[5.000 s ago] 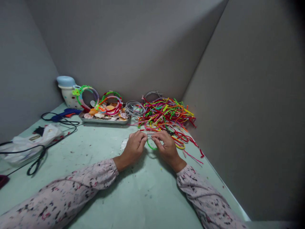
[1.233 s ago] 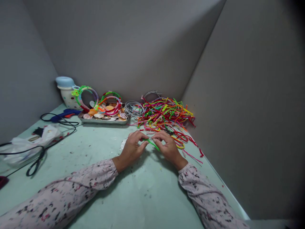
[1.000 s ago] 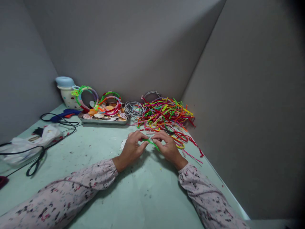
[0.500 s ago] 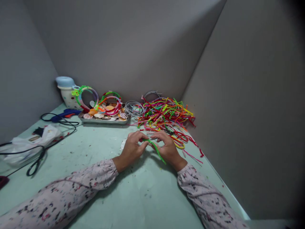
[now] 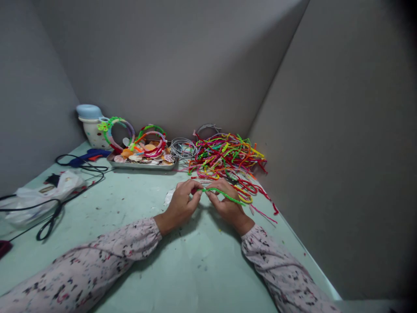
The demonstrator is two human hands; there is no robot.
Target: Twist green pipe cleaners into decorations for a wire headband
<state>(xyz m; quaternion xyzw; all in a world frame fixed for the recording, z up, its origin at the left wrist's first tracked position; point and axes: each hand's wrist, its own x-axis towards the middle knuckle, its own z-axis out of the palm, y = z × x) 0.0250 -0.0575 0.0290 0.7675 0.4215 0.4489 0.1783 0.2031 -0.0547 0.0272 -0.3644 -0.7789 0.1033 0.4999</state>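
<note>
A green pipe cleaner (image 5: 224,194) runs from between my two hands out over the right one, its free end pointing right and slightly down. My left hand (image 5: 183,201) pinches its near end between thumb and forefinger. My right hand (image 5: 228,205) is closed too, thumb and fingers pressed together on the pipe cleaner close to the left fingertips. A bit of red shows at the left fingertips, too small to name. Behind my right hand lies a tangled heap of coloured pipe cleaners (image 5: 224,154).
A metal tray (image 5: 143,166) of seashells holds pipe-cleaner-wrapped hoops (image 5: 156,150). Beside it are a wire coil (image 5: 184,148) and a white cup with a blue lid (image 5: 89,113). A plastic bag (image 5: 29,202) and black cord (image 5: 58,208) lie left. Walls stand behind and right.
The free end of the green pipe cleaner has swung up and to the right, from hanging down between the hands to lying across my right hand. My left hand has barely moved.
</note>
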